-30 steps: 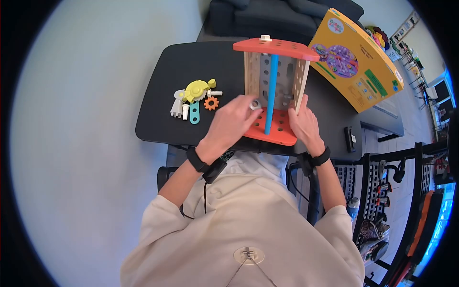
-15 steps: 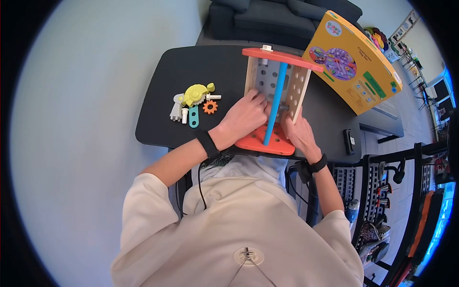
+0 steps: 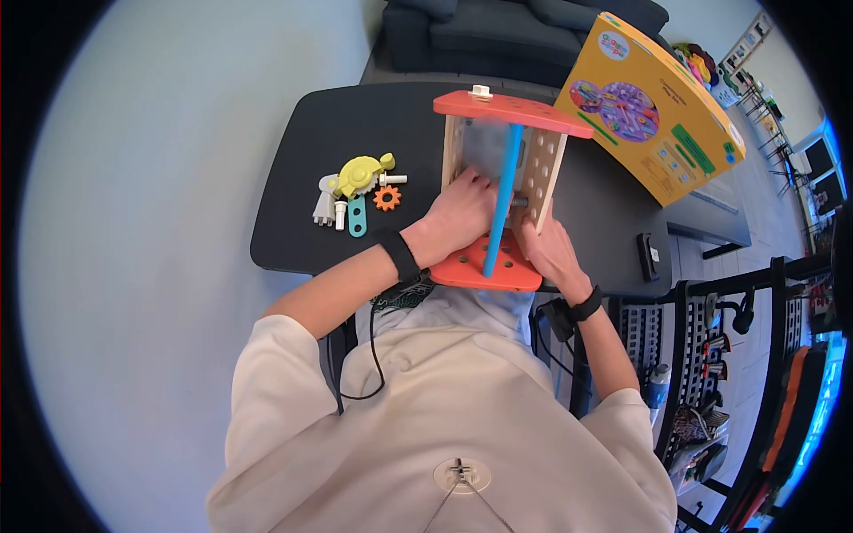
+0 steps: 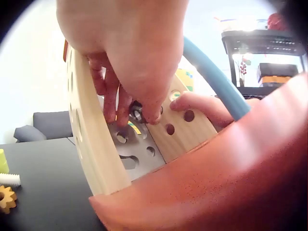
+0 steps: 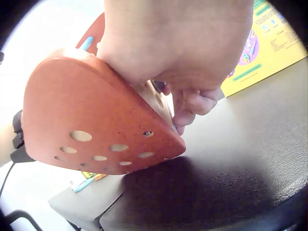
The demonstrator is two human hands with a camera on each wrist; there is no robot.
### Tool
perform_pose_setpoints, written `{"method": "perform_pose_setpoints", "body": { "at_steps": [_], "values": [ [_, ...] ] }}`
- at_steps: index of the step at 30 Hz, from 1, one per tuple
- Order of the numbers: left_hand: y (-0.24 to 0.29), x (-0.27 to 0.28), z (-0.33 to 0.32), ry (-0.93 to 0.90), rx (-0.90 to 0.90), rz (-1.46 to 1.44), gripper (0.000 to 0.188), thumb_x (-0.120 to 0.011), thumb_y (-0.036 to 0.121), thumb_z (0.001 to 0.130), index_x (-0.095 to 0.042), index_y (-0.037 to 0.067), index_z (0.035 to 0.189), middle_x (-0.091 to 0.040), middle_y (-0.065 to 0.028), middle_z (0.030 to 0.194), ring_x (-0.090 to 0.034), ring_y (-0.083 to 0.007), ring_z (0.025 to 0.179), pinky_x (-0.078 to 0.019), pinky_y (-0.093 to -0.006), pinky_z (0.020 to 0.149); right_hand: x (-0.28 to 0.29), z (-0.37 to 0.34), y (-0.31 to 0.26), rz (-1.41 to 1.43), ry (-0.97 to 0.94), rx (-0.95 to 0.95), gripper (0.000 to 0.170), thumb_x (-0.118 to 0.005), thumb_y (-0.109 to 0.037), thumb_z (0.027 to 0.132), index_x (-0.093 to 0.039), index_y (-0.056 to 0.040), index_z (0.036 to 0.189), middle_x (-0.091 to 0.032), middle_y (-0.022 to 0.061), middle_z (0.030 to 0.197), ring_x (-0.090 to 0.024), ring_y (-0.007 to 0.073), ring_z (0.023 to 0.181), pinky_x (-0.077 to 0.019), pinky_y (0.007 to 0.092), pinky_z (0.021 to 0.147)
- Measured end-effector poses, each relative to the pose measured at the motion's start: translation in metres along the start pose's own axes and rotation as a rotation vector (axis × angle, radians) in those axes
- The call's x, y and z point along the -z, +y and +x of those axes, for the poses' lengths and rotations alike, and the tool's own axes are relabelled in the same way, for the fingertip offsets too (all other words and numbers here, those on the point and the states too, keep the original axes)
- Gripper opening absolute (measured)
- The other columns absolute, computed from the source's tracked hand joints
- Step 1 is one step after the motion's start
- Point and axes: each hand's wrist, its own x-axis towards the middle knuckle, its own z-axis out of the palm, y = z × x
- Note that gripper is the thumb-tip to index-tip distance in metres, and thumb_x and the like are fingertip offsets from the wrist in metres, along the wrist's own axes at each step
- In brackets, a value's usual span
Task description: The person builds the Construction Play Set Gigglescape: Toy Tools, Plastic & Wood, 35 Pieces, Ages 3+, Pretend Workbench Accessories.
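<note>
A toy toolbox stands tilted up with red perforated end panels [image 3: 511, 108], a blue rod handle [image 3: 504, 195] and pale wooden sides [image 3: 548, 169] full of holes. My left hand [image 3: 462, 213] reaches inside it, thumb and fingers pinching a grey nut [image 4: 138, 114]. Near those fingertips a grey threaded bolt [image 3: 519, 202] sticks inward from the right wooden side. Outside that side, my right hand [image 3: 555, 253] grips the panel, with its thumb over the inner face and the other fingers curled outside. A white bolt head [image 3: 481, 91] sits on the upper red panel.
Left on the black table [image 3: 293, 195] lie a yellow-green toy saw piece [image 3: 360, 176], an orange gear [image 3: 387, 197], a teal strip [image 3: 357, 218], white bolts and a grey claw piece [image 3: 325, 202]. A yellow box [image 3: 657, 107] stands behind right, and a black device [image 3: 648, 258] lies at the right edge.
My left hand has moved from in front of the toolbox to inside it, bringing the grey nut toward the bolt. The toolbox has shifted slightly; my right hand stays on its right side.
</note>
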Motion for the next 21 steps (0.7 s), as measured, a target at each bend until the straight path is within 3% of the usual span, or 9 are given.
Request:
{"method": "perform_pose_setpoints", "body": {
  "at_steps": [2,6,8,12,14,21],
  "values": [
    [-0.001,-0.001,0.001,0.074,0.02,-0.169,0.029,-0.07,0.031,0.099,-0.065,0.006,0.113,-0.07,-0.0113,0.093,-0.07,-0.0307,0.092,-0.0482,-0.0414,0.094,-0.001,0.0,0.002,0.02,-0.006,-0.001,0.042,-0.047,-0.028,0.102,-0.036,0.0004,0.131,-0.068,0.0397,0.094,-0.063,0.0624,0.089,-0.0493,0.0662,0.082],
    [0.003,0.009,0.002,0.142,0.057,-0.299,0.029,-0.07,0.031,0.099,-0.063,0.007,0.113,-0.07,-0.0131,0.092,-0.069,-0.0326,0.093,-0.0486,-0.0424,0.093,-0.003,0.0,0.004,0.034,0.003,0.023,0.04,-0.048,-0.026,0.102,-0.036,0.0002,0.13,-0.069,0.0397,0.098,-0.064,0.0622,0.092,-0.0498,0.0657,0.084],
    [0.008,0.028,0.003,0.024,0.13,-0.383,0.03,-0.072,0.03,0.098,-0.06,0.007,0.112,-0.07,-0.0141,0.094,-0.07,-0.0352,0.093,-0.0506,-0.0451,0.09,-0.005,-0.003,0.003,0.027,0.021,0.037,0.04,-0.048,-0.026,0.102,-0.036,0.0,0.13,-0.069,0.0398,0.099,-0.064,0.0622,0.092,-0.0499,0.0657,0.084],
    [0.008,0.027,0.004,0.057,0.129,-0.405,0.03,-0.072,0.029,0.098,-0.058,0.005,0.109,-0.069,-0.0157,0.094,-0.07,-0.0381,0.094,-0.053,-0.0494,0.085,-0.007,-0.004,0.004,0.019,0.051,0.067,0.039,-0.048,-0.025,0.103,-0.036,-0.0005,0.13,-0.069,0.0403,0.101,-0.064,0.0624,0.094,-0.0499,0.0662,0.085],
    [0.005,0.031,0.006,-0.07,0.175,-0.479,0.03,-0.072,0.027,0.098,-0.056,0.003,0.107,-0.067,-0.0168,0.095,-0.069,-0.0411,0.093,-0.0548,-0.0525,0.08,-0.007,-0.005,0.004,0.019,0.037,0.048,0.039,-0.048,-0.025,0.103,-0.036,-0.0007,0.13,-0.069,0.0407,0.101,-0.063,0.0626,0.094,-0.0496,0.0666,0.085],
    [-0.001,0.025,0.009,-0.127,0.203,-0.613,0.021,-0.07,0.013,0.097,-0.053,0.002,0.103,-0.064,-0.0163,0.099,-0.068,-0.0437,0.091,-0.0542,-0.0536,0.076,-0.008,-0.005,0.006,0.019,0.018,0.023,0.039,-0.049,-0.025,0.103,-0.035,-0.0013,0.13,-0.068,0.0409,0.1,-0.063,0.0628,0.093,-0.0493,0.0675,0.085]
  ]
}}
